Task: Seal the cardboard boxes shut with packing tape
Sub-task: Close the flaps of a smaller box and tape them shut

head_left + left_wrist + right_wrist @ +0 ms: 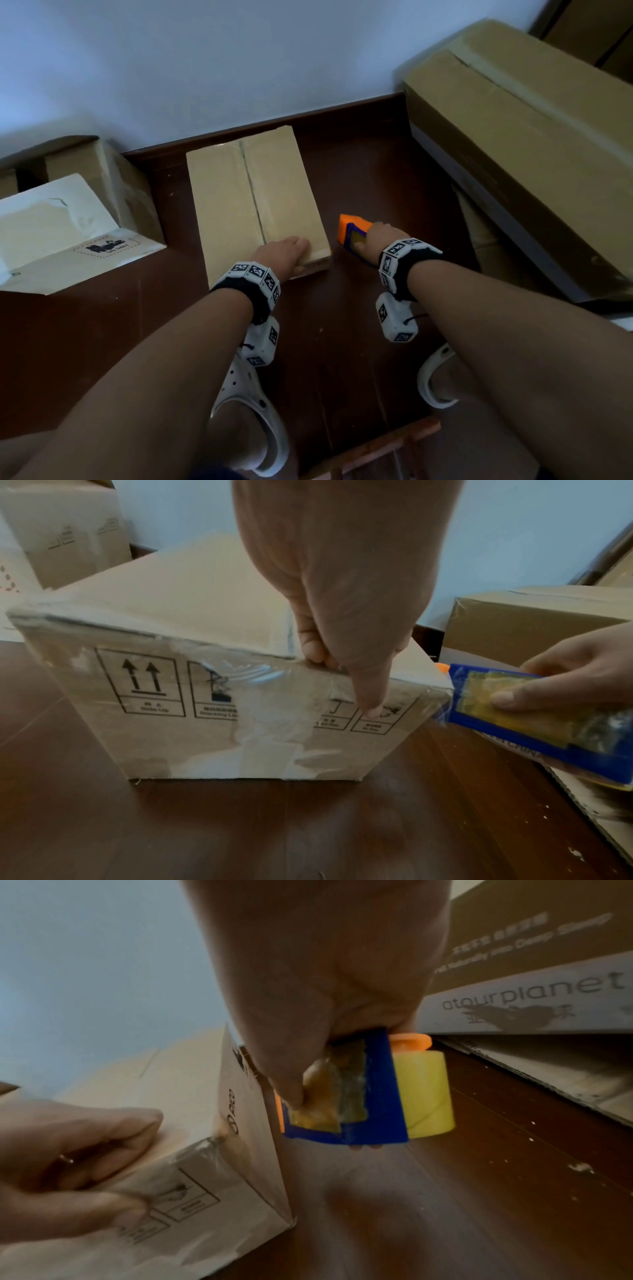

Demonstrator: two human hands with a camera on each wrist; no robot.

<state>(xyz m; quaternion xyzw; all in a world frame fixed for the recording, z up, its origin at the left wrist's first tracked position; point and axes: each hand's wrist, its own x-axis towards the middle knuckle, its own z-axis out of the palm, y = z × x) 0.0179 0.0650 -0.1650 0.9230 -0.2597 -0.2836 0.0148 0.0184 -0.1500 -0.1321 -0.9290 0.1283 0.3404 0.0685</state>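
Observation:
A closed brown cardboard box [253, 198] stands on the dark wooden floor, its top seam running away from me. Clear tape glistens on its near face [267, 723]. My left hand [284, 250] holds the box's near right corner, fingers curled on the top edge and thumb [369, 696] pressed down the front face. Just right of the box, my right hand [380, 236] grips a blue and orange tape dispenser [352, 229] with a yellowish tape roll [424, 1093]. The dispenser [514, 723] sits close to the box's right front corner; whether it touches is unclear.
A long large carton [531, 137] lies along the right. A white box [58, 233] and an open brown box [102, 171] sit at the left. The wall is close behind. My feet in white clogs [246, 411] stand near the box.

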